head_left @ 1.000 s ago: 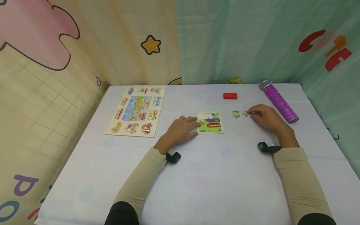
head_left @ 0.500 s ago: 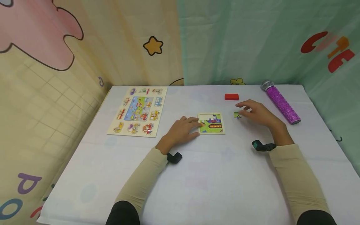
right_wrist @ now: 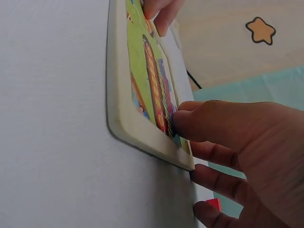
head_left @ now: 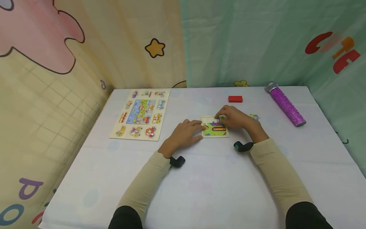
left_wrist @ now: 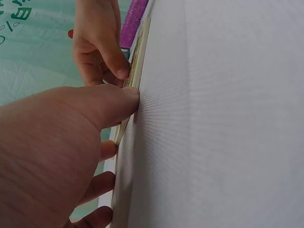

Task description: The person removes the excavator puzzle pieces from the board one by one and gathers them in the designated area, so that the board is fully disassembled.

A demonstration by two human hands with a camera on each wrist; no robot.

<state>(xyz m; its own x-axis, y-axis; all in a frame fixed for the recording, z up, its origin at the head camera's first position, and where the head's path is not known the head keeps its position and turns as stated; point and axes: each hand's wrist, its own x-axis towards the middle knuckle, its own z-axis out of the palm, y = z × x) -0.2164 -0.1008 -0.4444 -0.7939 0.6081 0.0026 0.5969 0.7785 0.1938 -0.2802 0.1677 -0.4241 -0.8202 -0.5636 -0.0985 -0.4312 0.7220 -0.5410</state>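
Observation:
A small wooden jigsaw puzzle board [head_left: 215,136] with a picture of a tracked vehicle lies mid-table. My left hand [head_left: 184,133] holds it at its left side, thumb at the near corner and fingertips on the frame and picture. At its upper right, my right hand [head_left: 233,117] pinches a puzzle piece, mostly hidden under the fingers. In the right wrist view, the right thumb [right_wrist: 190,122] presses close on the picture, while the lower fingers reach past the board's edge. Another green and blue puzzle piece [head_left: 254,116] lies on the table just beyond the right wrist.
A larger wooden board [head_left: 114,135] with vehicle and animal pictures lies to the left. Toward the back is a red block [head_left: 235,99]. A glittery purple microphone [head_left: 287,106] lies at the right. Curtains stand behind the white-covered table [head_left: 200,184].
My right hand has left the two loose pieces at the right, taken one, and moved left onto the puzzle board. The left hand has kept its place on the board.

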